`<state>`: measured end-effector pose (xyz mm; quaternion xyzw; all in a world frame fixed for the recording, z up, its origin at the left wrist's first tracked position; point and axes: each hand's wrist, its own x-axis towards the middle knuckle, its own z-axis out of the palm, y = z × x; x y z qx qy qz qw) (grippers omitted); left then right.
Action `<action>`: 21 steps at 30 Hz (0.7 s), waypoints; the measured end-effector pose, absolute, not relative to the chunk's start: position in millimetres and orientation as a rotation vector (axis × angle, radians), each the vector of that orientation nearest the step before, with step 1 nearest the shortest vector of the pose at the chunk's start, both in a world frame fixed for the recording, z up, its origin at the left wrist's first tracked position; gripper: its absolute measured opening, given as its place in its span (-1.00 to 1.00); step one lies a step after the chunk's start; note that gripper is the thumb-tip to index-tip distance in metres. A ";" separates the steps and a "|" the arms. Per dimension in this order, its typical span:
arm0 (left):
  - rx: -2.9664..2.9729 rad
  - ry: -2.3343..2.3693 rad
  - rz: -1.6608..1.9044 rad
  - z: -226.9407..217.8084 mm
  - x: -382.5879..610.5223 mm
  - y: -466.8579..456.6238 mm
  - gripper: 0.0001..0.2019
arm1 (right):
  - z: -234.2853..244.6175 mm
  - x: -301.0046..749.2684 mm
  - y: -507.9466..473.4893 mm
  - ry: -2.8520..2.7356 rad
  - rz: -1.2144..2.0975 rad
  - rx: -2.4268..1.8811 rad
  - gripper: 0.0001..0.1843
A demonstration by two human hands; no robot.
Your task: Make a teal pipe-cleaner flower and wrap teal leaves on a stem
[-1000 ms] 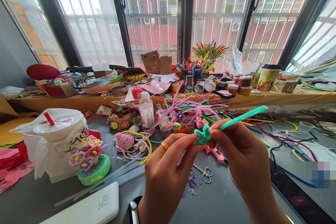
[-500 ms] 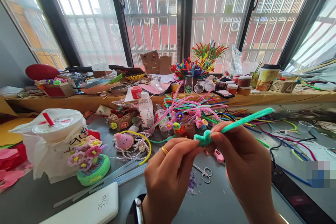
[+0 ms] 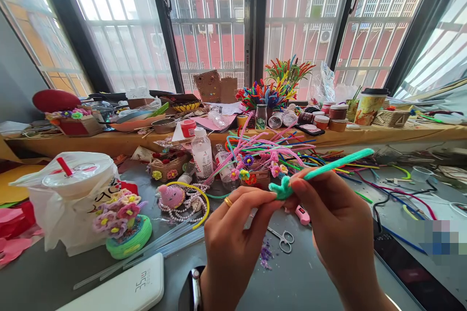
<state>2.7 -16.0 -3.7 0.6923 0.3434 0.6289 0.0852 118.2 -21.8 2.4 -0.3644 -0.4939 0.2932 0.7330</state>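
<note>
A mint-green pipe cleaner [image 3: 339, 163] is held up between both hands above the grey table. One end is bent into small loops, and the straight end points up to the right. My left hand [image 3: 237, 228], with a gold ring, pinches the looped end between thumb and fingertips. Just right of the loops, my right hand [image 3: 335, 223] grips the same pipe cleaner between thumb and fingers. Below the hands lie small scissors [image 3: 283, 239], purple fuzz scraps [image 3: 266, 254] and a small pink tool [image 3: 302, 215].
On the left stand a bagged drink cup [image 3: 76, 175], a pipe-cleaner flower pot [image 3: 127, 238] and a white power bank [image 3: 127, 284]. A phone [image 3: 412, 272] lies at the right. Bottles [image 3: 202, 153] and loose pipe cleaners [image 3: 270, 150] fill the table's back, below a cluttered ledge [image 3: 120, 142].
The pipe cleaner's straight end has shifted slightly left and tilted a little. Both hands keep hold of it, with the right hand slightly further left. The view has moved slightly.
</note>
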 end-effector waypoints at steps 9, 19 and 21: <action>1.239 0.767 1.565 2.8 9.5 -16.8 -0.92 | 1.0 119.9 -20.5 -1.074 0.692 -0.780 -0.95; 1.044 0.555 1.450 3.7 10.1 -16.0 -0.92 | 5.1 125.0 -18.6 -1.253 0.820 -0.665 -0.91; 1.046 0.541 1.439 3.7 9.3 -15.3 -0.94 | 6.2 126.9 -18.1 -1.304 0.882 -0.644 -0.86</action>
